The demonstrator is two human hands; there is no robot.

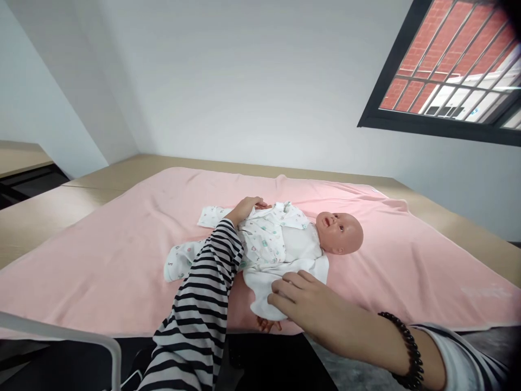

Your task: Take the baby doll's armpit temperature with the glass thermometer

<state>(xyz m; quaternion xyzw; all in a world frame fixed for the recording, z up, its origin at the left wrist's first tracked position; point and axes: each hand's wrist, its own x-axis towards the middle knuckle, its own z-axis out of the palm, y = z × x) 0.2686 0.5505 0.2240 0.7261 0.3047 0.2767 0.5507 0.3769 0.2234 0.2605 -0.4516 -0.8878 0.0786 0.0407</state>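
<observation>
Crosswise, from nine to three o'clock, the baby doll (296,241) lies on the pink blanket (101,260), head at three. The left hand (246,207), half curled, is at its twelve-o'clock arm; the right hand (303,296), loosely bent, at the six-o'clock white sleeve (260,282); any grip I cannot tell.

The left arm (205,293), sleeved to the wrist, stretches in from seven o'clock; its left hand (246,208) lies back upward near mid-view, fingers (259,201) toward two o'clock. The right arm (362,331) slants in from four o'clock, forearm bare, its right hand (303,298) aimed at ten o'clock, fingers (280,287) bent.
</observation>
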